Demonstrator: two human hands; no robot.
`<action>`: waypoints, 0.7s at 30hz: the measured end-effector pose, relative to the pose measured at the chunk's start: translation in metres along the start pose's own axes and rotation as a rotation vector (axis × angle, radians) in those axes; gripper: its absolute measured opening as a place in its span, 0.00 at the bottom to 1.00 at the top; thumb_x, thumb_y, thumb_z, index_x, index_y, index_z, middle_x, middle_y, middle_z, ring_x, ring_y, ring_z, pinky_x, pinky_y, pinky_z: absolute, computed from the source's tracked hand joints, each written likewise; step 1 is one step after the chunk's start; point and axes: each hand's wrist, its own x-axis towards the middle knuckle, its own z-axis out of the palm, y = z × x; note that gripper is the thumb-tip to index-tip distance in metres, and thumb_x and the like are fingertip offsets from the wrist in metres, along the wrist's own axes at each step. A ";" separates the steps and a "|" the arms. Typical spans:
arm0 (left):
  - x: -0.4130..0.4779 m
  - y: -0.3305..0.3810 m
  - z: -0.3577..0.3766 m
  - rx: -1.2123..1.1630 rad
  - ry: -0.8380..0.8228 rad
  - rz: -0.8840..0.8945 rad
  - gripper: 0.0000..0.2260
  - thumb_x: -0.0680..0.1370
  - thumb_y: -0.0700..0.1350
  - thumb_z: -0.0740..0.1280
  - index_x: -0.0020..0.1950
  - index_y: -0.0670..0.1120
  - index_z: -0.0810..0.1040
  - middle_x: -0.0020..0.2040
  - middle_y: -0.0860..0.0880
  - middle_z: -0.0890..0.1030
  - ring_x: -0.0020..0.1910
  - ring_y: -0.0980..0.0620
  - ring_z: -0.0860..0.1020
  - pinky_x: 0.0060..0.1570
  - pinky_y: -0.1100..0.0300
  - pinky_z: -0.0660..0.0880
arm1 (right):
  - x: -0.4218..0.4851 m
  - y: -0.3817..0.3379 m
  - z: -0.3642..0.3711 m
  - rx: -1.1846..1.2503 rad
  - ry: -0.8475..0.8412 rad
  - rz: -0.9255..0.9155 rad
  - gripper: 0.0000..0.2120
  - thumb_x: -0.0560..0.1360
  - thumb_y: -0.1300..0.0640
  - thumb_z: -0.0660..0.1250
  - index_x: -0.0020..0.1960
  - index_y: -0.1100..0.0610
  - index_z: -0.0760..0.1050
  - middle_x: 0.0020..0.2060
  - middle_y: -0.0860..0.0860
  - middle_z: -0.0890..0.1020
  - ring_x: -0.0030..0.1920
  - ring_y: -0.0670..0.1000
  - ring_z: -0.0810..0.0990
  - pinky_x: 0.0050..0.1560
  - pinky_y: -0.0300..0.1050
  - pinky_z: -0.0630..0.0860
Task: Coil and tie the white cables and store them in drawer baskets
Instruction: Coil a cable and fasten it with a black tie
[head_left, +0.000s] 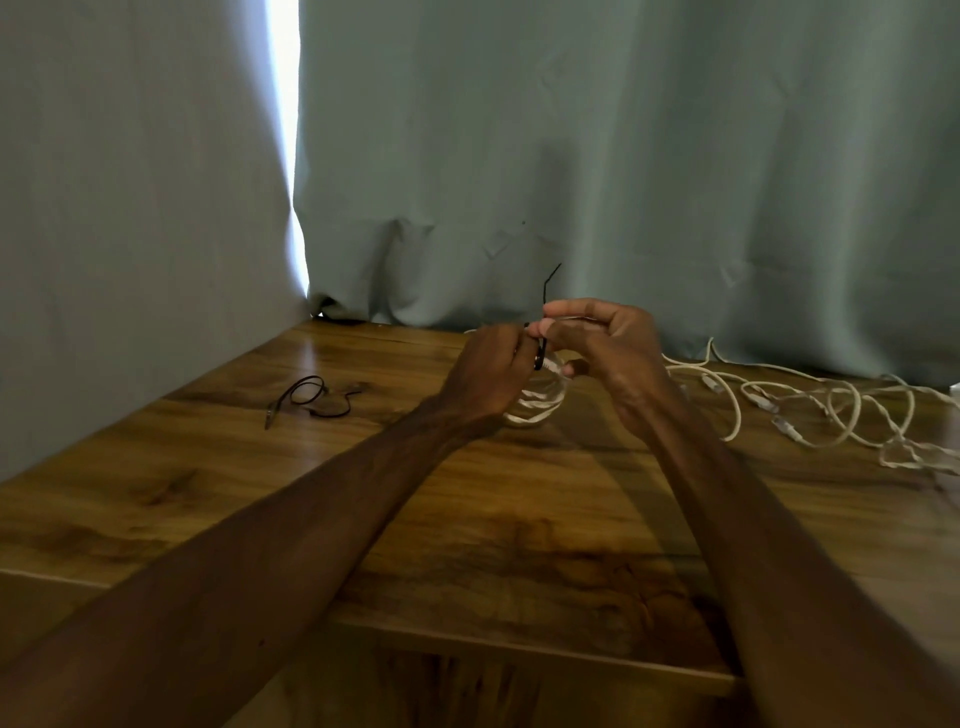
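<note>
Wooden table (467, 519), both bare forearms reach out over it from the near edge. Left hand (488, 371) is up off the tabletop with its fingers curled, gripping the top of a white cable coil (540, 402). The coil hangs just under and right of that hand, between the two hands, with its lower loops near the tabletop; whether they touch it is unclear. Right hand (608, 353) is just beside the left one. Its thumb and forefinger pinch a black tie (540, 358) wrapped on the top of the coil, and the tie's thin tail sticks up above the fingers. Loose white cables (831, 410) sprawl untied on the table, right of the right hand and further back. Spare black ties (311, 397) lie on the table, well left of the left hand. A grey-green curtain (623, 156) hangs behind.
</note>
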 end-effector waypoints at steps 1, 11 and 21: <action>0.000 0.002 0.000 -0.010 0.000 0.004 0.17 0.85 0.46 0.57 0.37 0.51 0.75 0.33 0.50 0.78 0.32 0.51 0.76 0.32 0.56 0.66 | 0.001 -0.001 -0.002 -0.007 0.013 -0.005 0.12 0.75 0.64 0.74 0.58 0.61 0.82 0.45 0.55 0.89 0.45 0.51 0.88 0.34 0.39 0.80; -0.006 0.021 -0.004 -0.095 -0.024 0.116 0.18 0.86 0.41 0.58 0.37 0.51 0.72 0.31 0.49 0.76 0.30 0.51 0.74 0.31 0.59 0.67 | 0.011 0.011 -0.014 -0.042 0.083 0.100 0.11 0.75 0.51 0.76 0.50 0.59 0.86 0.44 0.53 0.88 0.46 0.49 0.84 0.42 0.43 0.80; -0.006 0.026 0.001 0.071 0.141 0.184 0.12 0.84 0.43 0.58 0.44 0.44 0.76 0.37 0.46 0.79 0.36 0.50 0.75 0.39 0.53 0.73 | 0.012 0.017 -0.012 0.038 0.043 0.315 0.08 0.75 0.55 0.74 0.47 0.59 0.84 0.40 0.54 0.87 0.39 0.51 0.84 0.40 0.44 0.81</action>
